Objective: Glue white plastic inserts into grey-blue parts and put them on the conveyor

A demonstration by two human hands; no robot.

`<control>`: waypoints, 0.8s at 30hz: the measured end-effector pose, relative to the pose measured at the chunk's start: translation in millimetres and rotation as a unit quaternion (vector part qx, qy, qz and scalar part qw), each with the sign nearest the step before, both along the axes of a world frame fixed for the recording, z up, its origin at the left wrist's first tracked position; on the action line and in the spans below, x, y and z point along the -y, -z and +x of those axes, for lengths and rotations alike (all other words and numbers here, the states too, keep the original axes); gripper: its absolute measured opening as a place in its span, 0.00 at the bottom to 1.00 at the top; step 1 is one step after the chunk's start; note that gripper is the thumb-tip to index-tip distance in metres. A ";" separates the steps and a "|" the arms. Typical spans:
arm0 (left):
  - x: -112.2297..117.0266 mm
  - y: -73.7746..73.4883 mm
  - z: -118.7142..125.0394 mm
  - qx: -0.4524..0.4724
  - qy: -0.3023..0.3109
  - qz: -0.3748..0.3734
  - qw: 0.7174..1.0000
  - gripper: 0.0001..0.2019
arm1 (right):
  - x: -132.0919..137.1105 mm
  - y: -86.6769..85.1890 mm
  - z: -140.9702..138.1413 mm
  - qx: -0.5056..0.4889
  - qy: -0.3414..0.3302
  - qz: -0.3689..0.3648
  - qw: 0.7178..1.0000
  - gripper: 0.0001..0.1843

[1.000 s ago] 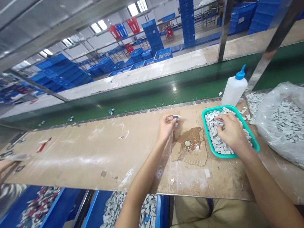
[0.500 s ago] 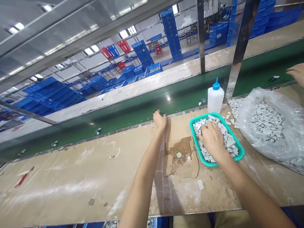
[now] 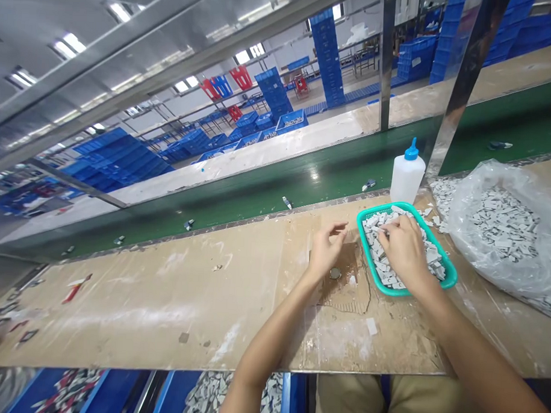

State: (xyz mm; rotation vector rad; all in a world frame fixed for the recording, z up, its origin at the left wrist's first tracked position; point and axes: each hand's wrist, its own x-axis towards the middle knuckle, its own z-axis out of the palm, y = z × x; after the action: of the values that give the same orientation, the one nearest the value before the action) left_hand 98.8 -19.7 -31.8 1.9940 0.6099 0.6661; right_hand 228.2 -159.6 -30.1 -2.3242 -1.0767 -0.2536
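Now: the left hand [image 3: 327,251] is hovering over the desk [image 3: 140,322] just beside the green tray [image 3: 449,280], its fingers [image 3: 342,230] curling close together; whether they are pinching anything is too small to tell.
Things: the right hand [image 3: 407,247] is pressing into the grey-white pieces [image 3: 372,243] heaped in the tray, right of centre, its fingers [image 3: 383,231] spreading among them, with no clear clamp on any one piece.
Rest: a plastic bag [image 3: 495,238] is bulging with more pieces at right, a white bottle [image 3: 407,178] is standing behind the tray, and blue crates [image 3: 273,86] are stacking up at upper centre.
Risk: pieces are heaping near the rim, so a knock could spill them; one slipping from the fingers could land on the brown patch [image 3: 348,263] or the green conveyor belt [image 3: 257,209].
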 end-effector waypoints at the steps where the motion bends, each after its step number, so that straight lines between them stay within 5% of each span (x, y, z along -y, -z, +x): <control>1: 4.4 -0.4 -3.3 0.005 0.016 -0.040 0.999 0.13 | 1.7 -1.2 0.9 -0.026 -0.009 0.039 0.999 0.13; 4: 11.8 -1.1 -8.7 0.033 0.063 -0.173 0.982 0.19 | 6.1 -8.9 0.1 -0.187 -0.081 0.120 0.972 0.13; 7: 13.2 -3.2 -11.9 0.071 0.072 -0.266 0.959 0.23 | 7.6 -18.6 -7.0 -0.377 -0.170 0.132 0.901 0.17; 14: 12.8 -7.9 -27.9 0.080 0.053 -0.319 0.943 0.21 | 0.0 -19.7 -25.9 -0.544 -0.202 0.108 0.807 0.26; 17: 11.3 -6.7 -36.9 0.069 0.060 -0.332 0.939 0.21 | -5.1 -12.9 -29.5 -0.535 -0.215 0.102 0.810 0.24; 20: -1.4 -0.6 -45.2 0.067 0.050 -0.272 0.958 0.19 | -9.3 -6.9 -33.3 -0.468 -0.225 0.100 0.849 0.20; 24: -36.8 20.5 -53.5 0.076 -0.091 -0.098 0.988 0.13 | -12.0 -1.3 -46.3 -0.363 -0.263 0.060 0.892 0.15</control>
State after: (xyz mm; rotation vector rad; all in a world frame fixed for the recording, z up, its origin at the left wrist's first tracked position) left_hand 45.3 17.1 -52.3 1.7014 0.7403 0.8272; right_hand 181.9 -147.6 -28.8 -1.6772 -1.1712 0.6856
